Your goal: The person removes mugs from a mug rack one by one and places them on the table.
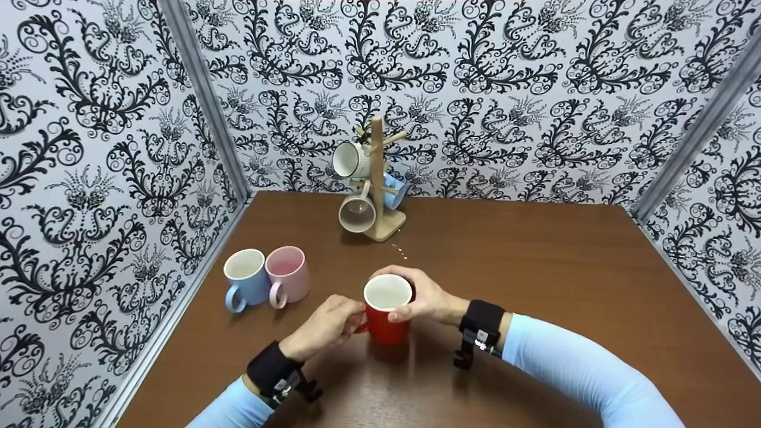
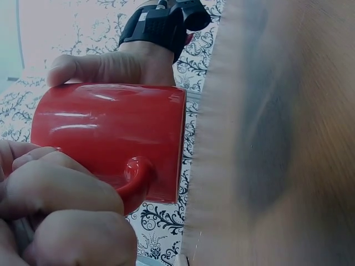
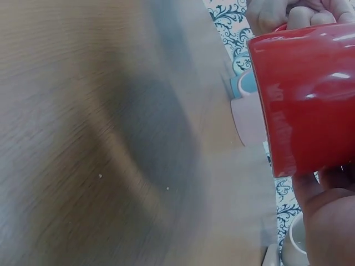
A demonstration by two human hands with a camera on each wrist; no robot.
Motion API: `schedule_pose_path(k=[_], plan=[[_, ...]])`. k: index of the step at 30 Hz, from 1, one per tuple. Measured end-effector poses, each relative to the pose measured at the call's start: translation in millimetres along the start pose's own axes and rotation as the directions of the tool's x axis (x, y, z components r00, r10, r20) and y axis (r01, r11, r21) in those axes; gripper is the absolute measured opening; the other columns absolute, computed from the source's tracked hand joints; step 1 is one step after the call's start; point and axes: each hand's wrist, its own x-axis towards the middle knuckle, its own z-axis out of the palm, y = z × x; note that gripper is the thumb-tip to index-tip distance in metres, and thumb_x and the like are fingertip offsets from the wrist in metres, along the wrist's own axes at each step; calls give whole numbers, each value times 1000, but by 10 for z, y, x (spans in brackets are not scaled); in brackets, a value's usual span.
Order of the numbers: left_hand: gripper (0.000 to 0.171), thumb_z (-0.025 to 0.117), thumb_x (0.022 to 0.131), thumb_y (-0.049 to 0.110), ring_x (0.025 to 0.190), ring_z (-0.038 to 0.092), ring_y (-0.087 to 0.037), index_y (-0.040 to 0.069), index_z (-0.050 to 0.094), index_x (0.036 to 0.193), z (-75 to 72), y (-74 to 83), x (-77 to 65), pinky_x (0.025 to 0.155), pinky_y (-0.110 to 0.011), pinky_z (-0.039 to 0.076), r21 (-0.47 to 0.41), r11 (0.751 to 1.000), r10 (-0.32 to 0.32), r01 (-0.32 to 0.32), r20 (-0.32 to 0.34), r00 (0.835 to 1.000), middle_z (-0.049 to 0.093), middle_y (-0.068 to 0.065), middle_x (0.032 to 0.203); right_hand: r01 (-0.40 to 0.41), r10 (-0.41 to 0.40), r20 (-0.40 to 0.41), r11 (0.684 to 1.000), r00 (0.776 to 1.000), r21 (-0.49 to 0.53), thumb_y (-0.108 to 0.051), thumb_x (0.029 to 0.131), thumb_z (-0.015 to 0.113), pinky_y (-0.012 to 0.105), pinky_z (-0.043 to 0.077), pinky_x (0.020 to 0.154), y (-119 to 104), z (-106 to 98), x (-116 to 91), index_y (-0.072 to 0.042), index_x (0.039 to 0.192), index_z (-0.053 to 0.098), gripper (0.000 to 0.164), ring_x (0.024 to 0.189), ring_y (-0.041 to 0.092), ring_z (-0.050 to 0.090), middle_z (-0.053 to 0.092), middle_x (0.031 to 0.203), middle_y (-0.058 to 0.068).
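Note:
A red mug (image 1: pixel 389 327) with a white inside is held upright, lifted above the table, as a gap below its base shows in both wrist views. My left hand (image 1: pixel 333 321) pinches its handle (image 2: pixel 136 185) with curled fingers. Around the mug's right side curls my right hand (image 1: pixel 425 295), thumb at the front and fingers behind. In the right wrist view, fingers (image 3: pixel 327 202) press against the red wall near the base. To the left of the hands, a blue mug (image 1: pixel 247 276) and a pink mug (image 1: pixel 288 273) stand upright side by side.
A wooden mug tree (image 1: pixel 377 172) stands at the back. On it hang a white mug (image 1: pixel 348 159) with a dark rim, a pale mug (image 1: pixel 357 214) and a light blue mug (image 1: pixel 393 190). Patterned panels (image 1: pixel 505 119) border the brown table (image 1: pixel 523 249). Small crumbs lie behind the hands.

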Motion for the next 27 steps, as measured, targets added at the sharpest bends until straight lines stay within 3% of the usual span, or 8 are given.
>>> schedule_pose_path(k=[7, 15, 20, 23, 27], plan=[[46, 44, 105, 12, 49, 26, -6, -11, 31, 68, -12, -9, -3, 46, -20, 21, 23, 999, 26, -26, -35, 999, 32, 7, 56, 3, -3, 7, 1000, 1000, 9, -37, 78, 91, 37, 55, 99, 19, -61, -27, -2, 139, 61, 77, 110, 25, 69, 72, 126, 15], [47, 44, 106, 13, 47, 27, -7, -10, 31, 68, -18, -21, -3, 44, -21, 22, 45, 998, 36, -32, -78, 996, 33, 6, 56, -57, 57, 17, 998, 998, 11, -28, 77, 92, 47, 56, 103, 48, -113, -70, -3, 142, 58, 78, 116, 28, 69, 71, 129, 12], [45, 43, 105, 9, 49, 27, -6, -6, 28, 67, -18, -32, 6, 46, -20, 21, 12, 999, 49, -48, -104, 993, 32, 7, 57, -96, 96, 15, 995, 995, -2, -25, 75, 92, 55, 56, 100, 60, -156, -134, -2, 142, 57, 79, 116, 33, 69, 70, 128, 14], [43, 43, 105, 7, 50, 26, -5, -3, 27, 66, -16, -34, 11, 47, -19, 20, -14, 998, 55, -58, -144, 988, 31, 8, 58, -117, 118, 9, 993, 993, -20, -22, 75, 92, 58, 57, 96, 65, -195, -172, -1, 141, 56, 78, 114, 37, 70, 69, 128, 17], [42, 45, 104, 6, 49, 25, -4, -7, 28, 67, -12, -16, 13, 46, -19, 20, -30, 997, 64, -73, -231, 971, 30, 8, 57, -133, 134, 19, 990, 991, -40, -17, 78, 90, 62, 56, 95, 73, -247, -217, 0, 142, 55, 75, 113, 44, 70, 69, 130, 22]])
